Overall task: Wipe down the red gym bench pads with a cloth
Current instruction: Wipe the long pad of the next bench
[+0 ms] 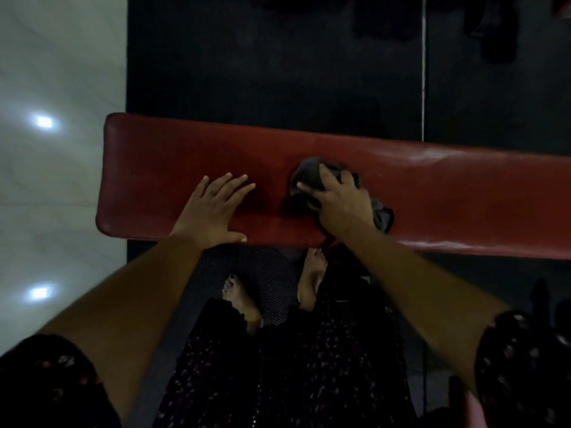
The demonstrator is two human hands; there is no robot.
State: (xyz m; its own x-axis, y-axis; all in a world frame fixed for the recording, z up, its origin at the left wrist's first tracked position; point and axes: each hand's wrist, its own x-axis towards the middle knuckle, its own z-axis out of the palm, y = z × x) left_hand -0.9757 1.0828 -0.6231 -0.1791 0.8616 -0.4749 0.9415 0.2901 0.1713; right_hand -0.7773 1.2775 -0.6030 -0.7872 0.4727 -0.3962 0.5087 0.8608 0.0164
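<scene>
A long red bench pad [432,193] runs across the head view from left of centre to the right edge. My right hand [340,202] presses a crumpled dark grey cloth [309,174] onto the pad near its middle, fingers closed over the cloth; part of the cloth sticks out behind the hand at the right. My left hand [213,208] lies flat on the pad's front edge, fingers spread, holding nothing. A shiny streak shows on the pad's right part.
Black rubber floor mats [278,72] lie beyond and under the bench. Pale glossy tiles [55,180] with light reflections cover the left side. My bare feet [244,301] stand on the mat just in front of the bench. Dark equipment shapes [494,29] sit at the top right.
</scene>
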